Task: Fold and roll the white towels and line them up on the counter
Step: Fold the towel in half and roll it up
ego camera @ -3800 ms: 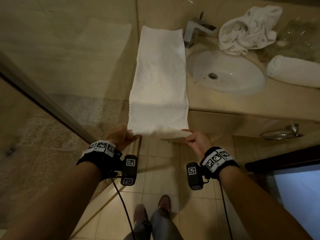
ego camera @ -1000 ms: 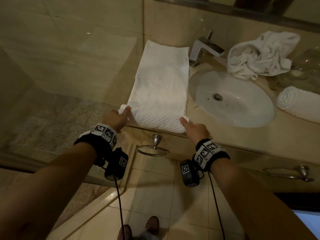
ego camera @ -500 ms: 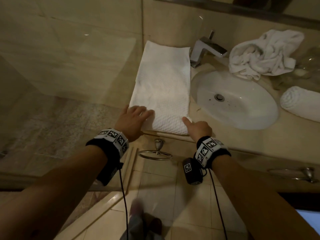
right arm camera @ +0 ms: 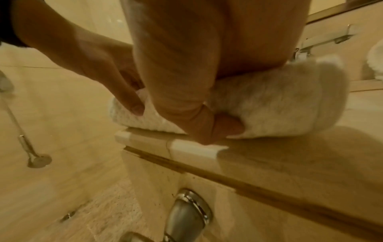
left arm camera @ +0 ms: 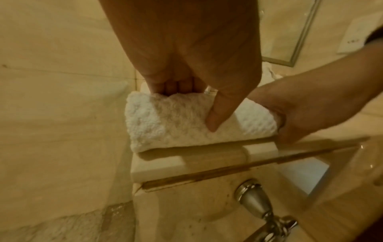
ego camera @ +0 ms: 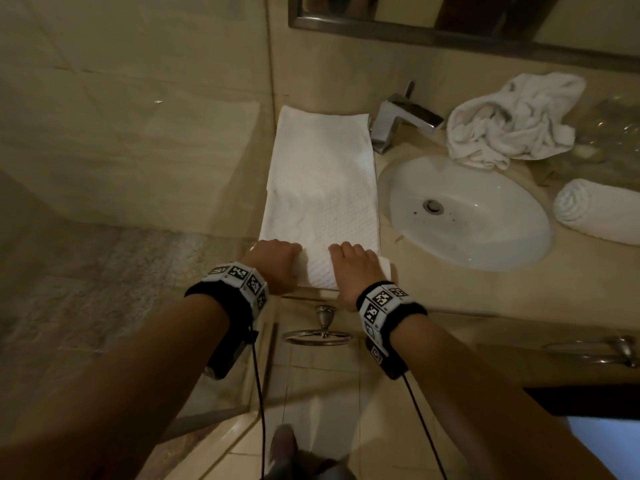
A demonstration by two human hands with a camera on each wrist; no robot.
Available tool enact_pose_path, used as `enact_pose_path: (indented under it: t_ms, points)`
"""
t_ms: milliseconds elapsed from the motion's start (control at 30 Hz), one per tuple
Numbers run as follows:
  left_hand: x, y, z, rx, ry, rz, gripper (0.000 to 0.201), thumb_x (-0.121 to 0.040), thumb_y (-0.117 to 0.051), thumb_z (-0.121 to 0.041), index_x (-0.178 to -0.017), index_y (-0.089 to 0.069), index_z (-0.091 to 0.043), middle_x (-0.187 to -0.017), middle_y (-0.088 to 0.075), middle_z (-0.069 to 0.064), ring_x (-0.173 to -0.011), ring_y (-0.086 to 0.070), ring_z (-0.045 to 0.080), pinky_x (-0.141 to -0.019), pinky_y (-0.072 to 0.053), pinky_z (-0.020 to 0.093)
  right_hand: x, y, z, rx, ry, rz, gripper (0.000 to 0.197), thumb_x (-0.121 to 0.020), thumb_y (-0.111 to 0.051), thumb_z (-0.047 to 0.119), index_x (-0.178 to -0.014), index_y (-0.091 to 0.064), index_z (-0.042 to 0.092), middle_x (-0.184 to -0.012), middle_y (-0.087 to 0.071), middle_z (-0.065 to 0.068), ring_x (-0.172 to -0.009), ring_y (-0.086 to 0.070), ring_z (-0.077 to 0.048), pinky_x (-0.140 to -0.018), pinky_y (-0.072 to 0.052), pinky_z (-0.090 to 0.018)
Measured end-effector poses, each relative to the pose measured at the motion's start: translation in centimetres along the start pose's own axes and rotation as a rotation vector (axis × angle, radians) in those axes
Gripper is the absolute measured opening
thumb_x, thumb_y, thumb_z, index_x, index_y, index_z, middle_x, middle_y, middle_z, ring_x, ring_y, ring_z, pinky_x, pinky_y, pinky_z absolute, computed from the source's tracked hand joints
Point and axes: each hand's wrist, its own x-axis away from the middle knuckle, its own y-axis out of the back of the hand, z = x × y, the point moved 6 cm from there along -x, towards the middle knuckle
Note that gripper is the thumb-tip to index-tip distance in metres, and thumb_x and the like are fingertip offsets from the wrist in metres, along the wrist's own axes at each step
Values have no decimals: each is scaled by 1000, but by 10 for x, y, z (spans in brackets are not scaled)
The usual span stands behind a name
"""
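A long folded white towel (ego camera: 322, 188) lies on the counter (ego camera: 433, 292) left of the sink, its near end turned into a small roll (left arm camera: 176, 124) at the counter's front edge. My left hand (ego camera: 273, 261) curls over the roll's left part, fingers on top and thumb (left arm camera: 215, 117) on the near face. My right hand (ego camera: 353, 265) grips the roll's right part (right arm camera: 279, 104), thumb (right arm camera: 207, 121) tucked under the near side. A finished rolled towel (ego camera: 599, 211) lies right of the sink. A crumpled white towel (ego camera: 509, 123) sits behind the sink.
The oval sink (ego camera: 467, 213) and chrome tap (ego camera: 398, 123) sit right of the flat towel. A tiled wall (ego camera: 138, 116) runs along the towel's left edge. Towel rings (ego camera: 318, 336) hang under the counter front. A mirror frame (ego camera: 450, 32) is above.
The towel's hanging end was brought up onto the counter. Both hands moved inward from the corners onto the near end and curled it into a first roll.
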Motion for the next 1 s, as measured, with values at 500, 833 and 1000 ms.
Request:
enact_pose_path:
  t_ms: [500, 833, 1000]
  points:
    - [-18, 26, -6, -126, -3, 46, 40, -84, -62, -17, -123, -55, -16, -115, -55, 9, -107, -51, 26, -87, -45, 33, -9, 12, -10, -138, 38, 80, 95, -66, -72, 36, -143, -17, 25, -139, -25, -4, -127, -31, -27, -108, -26, -45]
    - [-36, 44, 6, 35, 108, 154, 58, -85, -63, -25, -138, -41, -21, -129, -51, 11, -118, -49, 28, -98, -44, 37, -47, 52, -30, -306, 113, 161, 57, -73, -75, 22, -123, -48, 24, -112, -60, 0, -98, -59, -22, -79, -48, -32]
    - [-37, 38, -7, -158, 50, -1, 89, -65, -78, -44, -138, -31, -24, -131, -36, 9, -121, -35, 28, -98, -39, 43, -63, 47, -35, -326, 45, 176, 53, -79, -66, 31, -128, -47, 23, -114, -63, -4, -102, -60, -26, -83, -47, -33]
